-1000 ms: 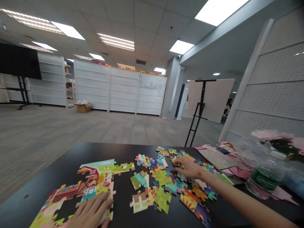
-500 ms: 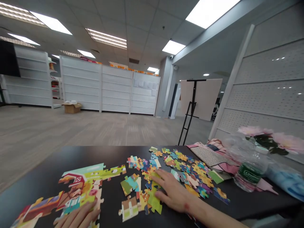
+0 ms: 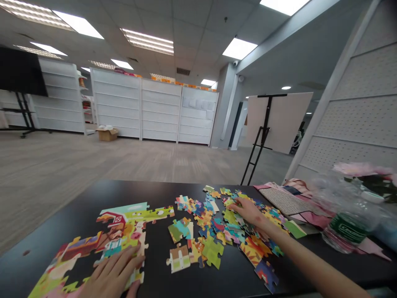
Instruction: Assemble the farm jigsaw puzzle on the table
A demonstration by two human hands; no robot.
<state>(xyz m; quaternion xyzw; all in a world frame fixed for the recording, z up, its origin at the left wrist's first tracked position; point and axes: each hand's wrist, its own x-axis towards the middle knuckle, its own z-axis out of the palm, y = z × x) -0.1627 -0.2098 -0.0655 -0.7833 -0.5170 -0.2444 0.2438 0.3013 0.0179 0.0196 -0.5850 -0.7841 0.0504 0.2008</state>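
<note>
A partly joined farm jigsaw puzzle (image 3: 124,217), with a red barn, a cow and a pig, lies at the left of the dark table. My left hand (image 3: 113,269) rests flat on its lower part, fingers stretched out, covering some of the picture. Over the heap of loose puzzle pieces (image 3: 231,231) reaches my right hand (image 3: 249,211). Its thumb and finger close on a small green and red puzzle piece (image 3: 228,202) at the far side of the heap. Between the hands lie a green piece (image 3: 212,251) and a brown-and-cream fence piece (image 3: 180,258).
At the table's right stand a clear bottle with a green label (image 3: 349,227) and pink flowers (image 3: 362,169). A patterned cloth bag (image 3: 279,198) lies beyond the heap. Behind the black table (image 3: 102,192) are an easel board (image 3: 285,120) and white shelving (image 3: 118,103).
My right hand has moved away and to the right across the heap, uncovering several pieces. Orange and blue pieces now lie nearer the front. My left hand stays on the joined puzzle; the view has turned left.
</note>
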